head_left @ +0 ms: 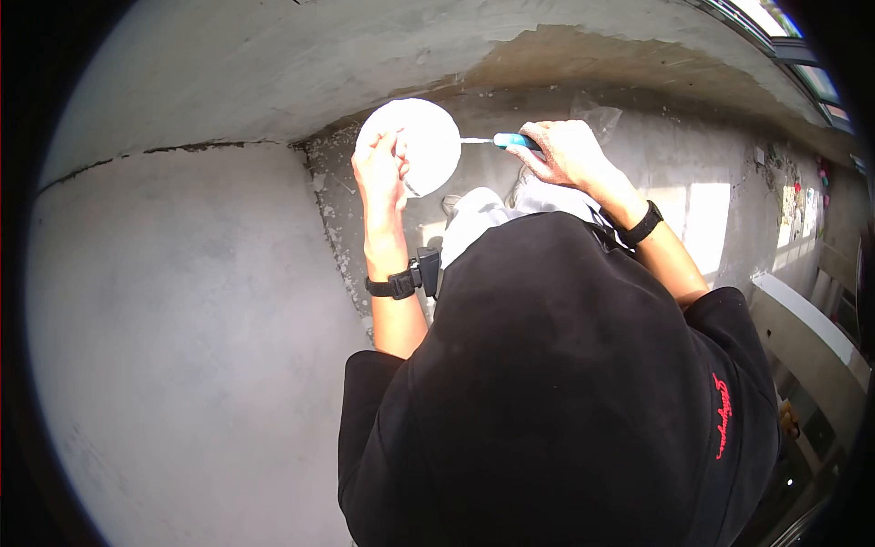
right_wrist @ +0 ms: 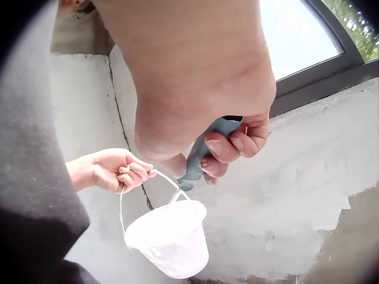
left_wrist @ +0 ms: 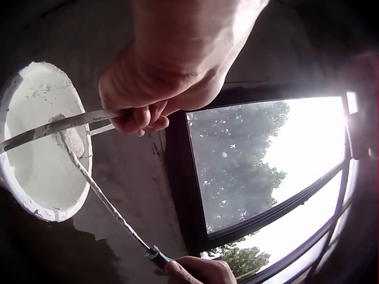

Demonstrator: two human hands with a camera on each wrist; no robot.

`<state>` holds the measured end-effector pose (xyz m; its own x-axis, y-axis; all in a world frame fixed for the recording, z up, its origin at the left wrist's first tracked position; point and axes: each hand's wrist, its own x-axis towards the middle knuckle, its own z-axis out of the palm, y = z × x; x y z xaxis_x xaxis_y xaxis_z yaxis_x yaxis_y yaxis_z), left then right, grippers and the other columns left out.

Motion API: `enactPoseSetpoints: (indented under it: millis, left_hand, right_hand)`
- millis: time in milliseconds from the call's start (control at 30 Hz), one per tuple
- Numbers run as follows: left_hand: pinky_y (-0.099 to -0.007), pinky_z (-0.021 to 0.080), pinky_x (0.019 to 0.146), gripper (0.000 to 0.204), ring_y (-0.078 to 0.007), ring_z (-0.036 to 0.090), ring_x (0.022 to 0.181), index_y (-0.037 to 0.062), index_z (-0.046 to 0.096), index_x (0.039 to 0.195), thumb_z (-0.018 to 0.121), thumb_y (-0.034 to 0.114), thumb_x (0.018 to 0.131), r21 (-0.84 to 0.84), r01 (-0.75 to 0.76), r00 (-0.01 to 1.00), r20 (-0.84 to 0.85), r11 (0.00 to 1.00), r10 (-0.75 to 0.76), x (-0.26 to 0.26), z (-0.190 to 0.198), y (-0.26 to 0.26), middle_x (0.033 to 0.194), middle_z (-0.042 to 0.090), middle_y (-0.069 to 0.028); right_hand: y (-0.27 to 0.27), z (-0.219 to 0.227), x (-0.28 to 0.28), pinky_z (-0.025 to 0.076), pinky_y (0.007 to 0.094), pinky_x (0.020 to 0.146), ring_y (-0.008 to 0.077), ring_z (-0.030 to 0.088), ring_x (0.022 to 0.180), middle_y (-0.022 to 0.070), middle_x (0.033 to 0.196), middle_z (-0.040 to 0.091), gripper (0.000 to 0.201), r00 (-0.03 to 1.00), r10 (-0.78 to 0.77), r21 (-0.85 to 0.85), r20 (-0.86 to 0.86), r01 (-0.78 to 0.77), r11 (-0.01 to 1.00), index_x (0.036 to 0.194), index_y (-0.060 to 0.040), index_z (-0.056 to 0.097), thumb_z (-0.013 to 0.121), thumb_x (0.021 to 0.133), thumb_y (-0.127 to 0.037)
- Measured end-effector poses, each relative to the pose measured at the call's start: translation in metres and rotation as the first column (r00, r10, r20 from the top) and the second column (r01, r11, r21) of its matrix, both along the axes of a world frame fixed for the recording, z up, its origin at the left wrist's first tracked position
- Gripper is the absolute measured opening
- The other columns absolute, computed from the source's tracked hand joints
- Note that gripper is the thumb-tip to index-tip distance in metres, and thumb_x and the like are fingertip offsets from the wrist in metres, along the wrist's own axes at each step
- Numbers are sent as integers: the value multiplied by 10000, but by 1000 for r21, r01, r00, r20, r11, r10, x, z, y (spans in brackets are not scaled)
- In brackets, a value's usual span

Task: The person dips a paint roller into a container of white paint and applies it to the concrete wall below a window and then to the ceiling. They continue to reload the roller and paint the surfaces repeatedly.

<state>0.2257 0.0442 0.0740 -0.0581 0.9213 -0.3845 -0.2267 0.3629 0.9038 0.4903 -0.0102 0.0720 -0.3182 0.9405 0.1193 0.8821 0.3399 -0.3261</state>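
Observation:
My left hand [head_left: 379, 175] grips the thin handle [left_wrist: 71, 122] of a white bucket [right_wrist: 180, 248], which hangs from it. In the left wrist view, pale paint-like liquid coats the inside of the bucket. My right hand [head_left: 570, 155] holds a paint roller by its blue handle [right_wrist: 204, 151], fingers curled round the grip. The roller's wire shaft [left_wrist: 112, 210] runs over the bucket rim [left_wrist: 47, 215]. Its small whitish roller head [left_wrist: 73, 141] is inside the bucket, partly behind the handle.
Bare grey walls [head_left: 182, 273] meet in a corner beside me. A darker, uncoated-looking patch [head_left: 556, 64] shows low on the wall ahead. White flecks lie along the floor edge [head_left: 333, 223]. A dark-framed window [left_wrist: 249, 165] stands above, and a clear plastic bag [head_left: 597, 117] lies beyond my right hand.

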Motion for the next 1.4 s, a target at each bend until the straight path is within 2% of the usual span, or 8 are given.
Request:
enactPoseSetpoints:
  millis: [33,300,400,800,867,1133,1300,1400]
  left_hand:
    - [-192,257,416,179,-37,349,457,-51,583,973,497,100,934,5,-3,1000,-5,1000,3,-1,-1,0,616,470,8]
    - [-201,256,420,189,-38,347,468,-47,590,976,479,103,946,-17,-91,996,22,996,92,-2,-1,1,628,469,13]
    - [-197,259,400,163,-40,364,466,-29,584,976,489,100,944,-23,-77,991,111,997,79,-10,-9,3,639,476,7]
    - [-206,254,405,195,-42,337,459,35,538,883,562,220,937,-155,-92,982,152,984,116,-13,-35,3,609,420,30]
    - [-204,250,404,208,-40,329,454,34,535,892,564,235,937,-158,-88,985,135,984,110,-14,-32,-1,609,417,32]
    - [-204,242,396,223,-32,300,434,30,533,896,546,246,947,-214,-164,979,83,963,185,-17,-40,-8,598,406,38]
    - [-203,235,381,229,-29,297,422,40,530,869,547,256,945,-243,-265,963,-13,933,270,-16,-59,-7,584,399,44]
    - [-204,235,374,224,-28,298,418,40,534,861,547,247,944,-272,-329,944,-86,904,318,-12,-70,-5,582,411,43]
  right_hand:
    - [0,8,3,494,376,572,297,632,651,116,719,632,322,1000,-5,-79,17,7,997,849,-53,613,593,867,-374]
    - [-26,8,14,499,363,583,290,630,639,102,748,645,274,1000,-30,-47,10,30,998,889,-53,629,643,842,-322]
    - [-33,4,20,497,364,593,281,630,631,90,746,647,265,999,-38,63,-3,38,997,903,-56,634,653,837,-311]
    - [-11,-13,57,493,392,665,272,615,724,98,780,605,257,949,-303,227,-83,314,922,900,-63,573,644,834,-302]
    - [4,-20,69,492,396,669,277,615,750,99,791,596,270,925,-380,194,-7,374,907,900,-59,552,644,834,-303]
    - [93,-107,115,490,427,690,314,629,768,139,822,613,321,813,-566,114,138,554,824,888,-64,550,590,864,-382]
    - [141,-163,133,442,473,620,330,577,796,154,826,590,267,846,-519,185,124,495,849,870,-50,563,525,904,-312]
    - [155,-185,136,448,476,613,335,579,772,156,813,573,251,866,-495,124,68,485,865,883,-53,555,532,902,-302]
